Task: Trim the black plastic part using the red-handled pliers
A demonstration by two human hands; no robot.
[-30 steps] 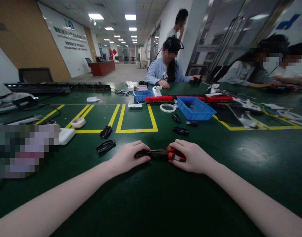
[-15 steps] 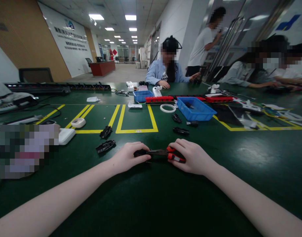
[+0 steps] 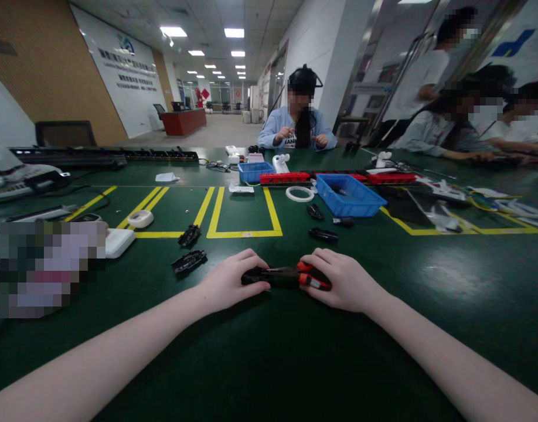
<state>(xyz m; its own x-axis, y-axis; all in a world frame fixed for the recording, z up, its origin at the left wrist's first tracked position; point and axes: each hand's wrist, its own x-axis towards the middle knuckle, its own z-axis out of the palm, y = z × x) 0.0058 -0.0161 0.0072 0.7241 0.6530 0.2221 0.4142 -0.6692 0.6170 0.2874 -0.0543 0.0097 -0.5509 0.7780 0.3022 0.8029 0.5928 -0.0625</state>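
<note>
- Clamped fingers of left hand (image 3: 229, 275) on black part (image 3: 252, 276), low over green table (image 3: 269, 357).
- Wrapped fingers of right hand (image 3: 343, 279) around red-handled pliers (image 3: 295, 272), with nose against or near black part.
- Noted black shells (image 3: 189, 261) near left hand.

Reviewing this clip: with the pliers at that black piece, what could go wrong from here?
The pliers point at the left grip, so a slip might nip its fingertips. The black piece looks small and could twist loose. The black shell beside the left forearm might get brushed aside.
</note>
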